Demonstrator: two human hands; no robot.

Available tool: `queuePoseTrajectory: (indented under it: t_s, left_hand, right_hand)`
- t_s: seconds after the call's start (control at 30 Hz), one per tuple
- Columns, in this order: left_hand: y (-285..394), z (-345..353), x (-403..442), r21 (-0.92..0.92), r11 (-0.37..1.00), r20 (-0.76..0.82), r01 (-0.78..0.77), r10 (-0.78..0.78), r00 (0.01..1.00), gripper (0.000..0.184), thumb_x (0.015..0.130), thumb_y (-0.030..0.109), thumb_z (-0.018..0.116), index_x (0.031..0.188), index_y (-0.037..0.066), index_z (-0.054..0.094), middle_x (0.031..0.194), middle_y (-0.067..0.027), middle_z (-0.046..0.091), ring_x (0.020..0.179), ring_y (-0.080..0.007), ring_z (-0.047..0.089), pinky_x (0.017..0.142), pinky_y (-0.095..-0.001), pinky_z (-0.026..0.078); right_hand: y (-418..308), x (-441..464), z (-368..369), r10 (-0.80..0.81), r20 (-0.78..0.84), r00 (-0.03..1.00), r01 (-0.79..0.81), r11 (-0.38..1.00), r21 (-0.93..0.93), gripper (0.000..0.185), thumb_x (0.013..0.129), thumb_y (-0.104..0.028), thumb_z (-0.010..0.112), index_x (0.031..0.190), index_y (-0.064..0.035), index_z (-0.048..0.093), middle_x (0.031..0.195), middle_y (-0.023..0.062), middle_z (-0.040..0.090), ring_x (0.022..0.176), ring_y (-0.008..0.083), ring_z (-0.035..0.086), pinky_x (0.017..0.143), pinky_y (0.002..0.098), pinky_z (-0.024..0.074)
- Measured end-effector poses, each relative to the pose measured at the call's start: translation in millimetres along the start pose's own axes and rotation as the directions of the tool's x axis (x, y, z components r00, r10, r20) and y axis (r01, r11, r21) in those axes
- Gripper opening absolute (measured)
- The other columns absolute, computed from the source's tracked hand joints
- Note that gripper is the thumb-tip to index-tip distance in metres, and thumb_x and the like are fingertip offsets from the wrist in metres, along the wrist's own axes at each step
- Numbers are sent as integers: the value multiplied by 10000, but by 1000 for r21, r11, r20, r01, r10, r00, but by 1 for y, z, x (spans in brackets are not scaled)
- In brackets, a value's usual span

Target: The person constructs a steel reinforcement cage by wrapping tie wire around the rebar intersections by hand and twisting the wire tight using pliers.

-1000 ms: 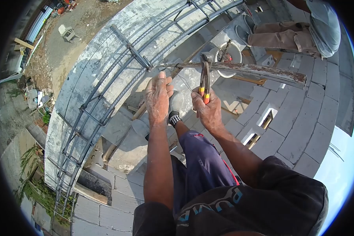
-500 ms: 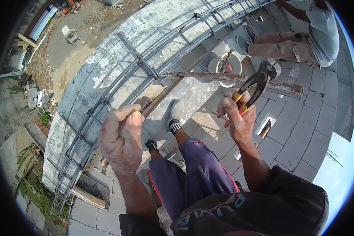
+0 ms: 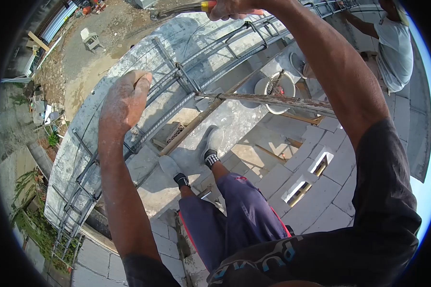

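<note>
My right hand (image 3: 232,8) is raised at the top edge of the view, wrapped round the yellow-and-orange handles of a pair of end-cutting pliers (image 3: 179,9). The dark head of the pliers points left, beyond the steel rebar cage (image 3: 184,82). Lower and to the left, my left hand (image 3: 125,98) is closed, thumb and fingers pressed together above the bars. Whatever it pinches, if anything, is hidden or too thin to make out. Between my hands, the cage runs diagonally along a curved concrete ledge (image 3: 88,129).
A white bucket (image 3: 275,91) stands beyond a rusty bar (image 3: 277,99) lying across the gap. At the upper right a co-worker (image 3: 392,50) reaches toward the cage. Grey block walls (image 3: 333,184) have slots. Past the ledge, the ground lies lower, with a white chair (image 3: 90,39).
My right hand has swung up and left with the pliers, from the right side to the top edge. My left hand has moved up and left, over the rebar cage.
</note>
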State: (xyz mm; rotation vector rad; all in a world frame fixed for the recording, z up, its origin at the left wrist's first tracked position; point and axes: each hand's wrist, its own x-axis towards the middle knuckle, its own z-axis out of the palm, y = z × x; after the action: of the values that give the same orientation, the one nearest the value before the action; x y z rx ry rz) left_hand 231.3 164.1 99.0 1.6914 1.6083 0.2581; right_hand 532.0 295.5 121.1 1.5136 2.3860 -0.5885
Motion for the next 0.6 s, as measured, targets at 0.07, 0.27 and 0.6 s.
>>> queuePoseTrajectory:
  t_s: [0.07, 0.27, 0.6]
  left_hand:
    - [9, -1, -6, 29, 991, 12, 132, -132, 991, 346, 1028, 308, 579, 1219, 36, 678, 1078, -153, 722, 1008, -220, 672, 932, -349, 500]
    - [23, 10, -49, -217, 964, -512, -155, 23, 859, 199, 973, 187, 678, 1108, 47, 719, 1031, -124, 732, 954, -214, 699, 870, -339, 539]
    - [27, 116, -159, -573, 820, -204, 2, -145, 968, 165, 952, 117, 684, 1063, -3, 703, 995, -150, 703, 906, -235, 687, 816, -336, 542]
  right_hand:
    - [5, 14, 6, -6, 85, 996, 6, 1000, 10, 264, 860, -237, 750, 996, -14, 705, 728, 79, 651, 654, 167, 623, 622, 346, 514]
    - [12, 38, 13, -14, 240, 971, 5, 999, 39, 259, 854, -229, 751, 995, -17, 707, 730, 81, 653, 654, 172, 623, 622, 349, 513]
    - [21, 52, -6, -26, 448, 894, -21, 995, 99, 250, 842, -217, 754, 993, -22, 711, 735, 83, 657, 654, 181, 624, 623, 355, 512]
